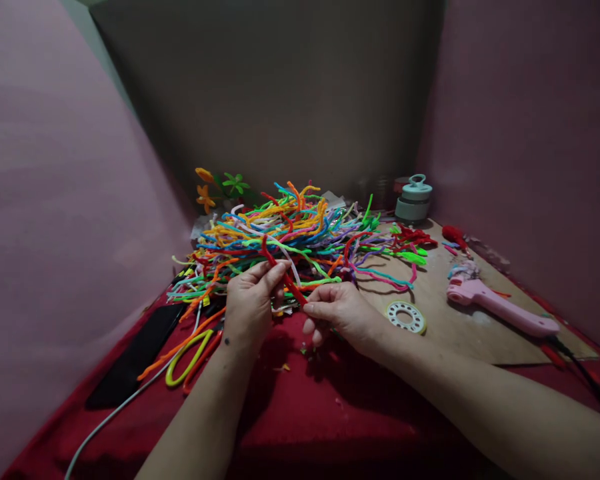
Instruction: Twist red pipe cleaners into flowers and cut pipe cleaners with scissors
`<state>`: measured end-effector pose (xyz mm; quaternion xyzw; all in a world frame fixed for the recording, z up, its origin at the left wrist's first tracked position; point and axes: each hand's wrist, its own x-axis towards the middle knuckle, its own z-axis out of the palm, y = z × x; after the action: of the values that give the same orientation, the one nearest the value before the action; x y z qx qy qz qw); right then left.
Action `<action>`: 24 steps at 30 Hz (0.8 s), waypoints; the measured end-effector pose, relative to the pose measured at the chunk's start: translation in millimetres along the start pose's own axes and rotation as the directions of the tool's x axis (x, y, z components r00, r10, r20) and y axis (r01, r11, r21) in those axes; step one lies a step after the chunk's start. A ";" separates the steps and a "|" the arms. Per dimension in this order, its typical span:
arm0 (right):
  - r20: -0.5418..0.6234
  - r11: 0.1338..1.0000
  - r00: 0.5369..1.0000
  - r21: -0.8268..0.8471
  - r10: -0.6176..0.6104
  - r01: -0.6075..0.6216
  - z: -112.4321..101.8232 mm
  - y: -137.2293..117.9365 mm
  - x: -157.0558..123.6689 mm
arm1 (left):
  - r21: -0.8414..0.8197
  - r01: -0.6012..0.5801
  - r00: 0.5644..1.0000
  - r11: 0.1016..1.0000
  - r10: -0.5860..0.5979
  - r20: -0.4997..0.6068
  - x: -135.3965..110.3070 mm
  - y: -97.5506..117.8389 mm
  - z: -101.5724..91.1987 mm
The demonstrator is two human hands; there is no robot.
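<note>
A red pipe cleaner (284, 275) runs between both my hands, bent at its upper end. My left hand (253, 303) pinches its upper part with thumb and forefinger. My right hand (341, 311) pinches its lower end, fingers curled. Just behind them lies a big tangled pile of pipe cleaners in many colours (290, 233) on the red cloth (310, 413).
A pink glue gun (500, 307) with a black cord lies on a brown board (460, 327) at right, beside a white tape ring (405, 315). A grey-green round container (414, 199) stands behind. Yellow-handled scissors (190, 357), a black flat object (135, 357) and small pipe-cleaner flowers (215, 187) are left. Pink walls enclose the sides.
</note>
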<state>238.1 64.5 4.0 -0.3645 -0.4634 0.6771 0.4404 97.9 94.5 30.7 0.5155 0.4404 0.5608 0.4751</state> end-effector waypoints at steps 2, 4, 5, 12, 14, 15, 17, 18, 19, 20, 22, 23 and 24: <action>0.000 1.000 1.000 -0.004 0.028 -0.028 2.4 0.5 -0.7 | 0.000 -0.054 0.997 0.999 0.054 -0.049 1.8 1.7 -1.7; -0.001 0.999 0.999 -0.018 0.048 -0.048 4.5 0.5 -1.4 | -0.022 -0.102 0.992 0.995 0.100 -0.070 3.4 2.6 -3.1; -0.002 0.998 0.999 -0.027 0.054 -0.054 5.2 0.4 -1.7 | -0.039 -0.120 0.990 0.992 0.117 -0.079 4.0 2.8 -3.4; 0.021 0.997 0.997 -0.027 0.071 -0.070 4.7 0.8 -1.4 | -0.168 -0.081 0.995 0.982 0.070 -0.073 7.9 6.5 -1.2; 0.029 0.998 0.997 -0.010 0.067 -0.067 4.0 1.8 -1.4 | -0.211 -0.048 0.997 0.976 0.033 -0.073 10.2 7.1 -2.0; 0.033 0.998 0.997 0.001 0.064 -0.064 3.7 2.3 -1.5 | -0.221 -0.035 0.998 0.975 0.021 -0.063 11.5 6.9 -2.8; 0.041 0.998 0.998 0.026 0.051 -0.052 3.0 2.7 -1.8 | -0.227 0.005 1.000 0.974 -0.009 -0.016 13.5 5.7 -4.6; 0.043 0.998 0.998 0.037 0.040 -0.042 2.6 2.7 -1.9 | -0.224 0.039 0.999 0.974 -0.036 0.017 13.9 4.8 -5.2; 0.041 0.999 0.999 0.046 0.027 -0.029 2.1 2.4 -2.0 | -0.213 0.079 0.996 0.974 -0.070 0.050 13.7 3.7 -5.5; 0.039 0.999 0.999 0.052 0.013 -0.015 1.6 1.9 -1.9 | -0.191 0.121 0.991 0.974 -0.106 0.085 13.0 2.6 -5.4; 0.037 0.998 0.999 0.059 -0.010 0.008 0.4 0.6 -1.5 | -0.117 0.184 0.972 0.976 -0.164 0.167 10.2 0.4 -4.3; 0.034 0.998 0.999 0.061 -0.016 0.014 -0.3 0.0 -1.1 | -0.072 0.191 0.961 0.979 -0.172 0.215 8.5 -0.7 -3.6; 0.031 0.998 0.999 0.064 -0.020 0.018 -1.2 -0.4 -0.5 | -0.028 0.184 0.950 0.983 -0.170 0.264 6.9 -1.8 -3.0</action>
<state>239.4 64.5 4.0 -0.3354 -0.4519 0.6929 0.4507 94.9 101.6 29.8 0.5305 0.4038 0.4549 0.5904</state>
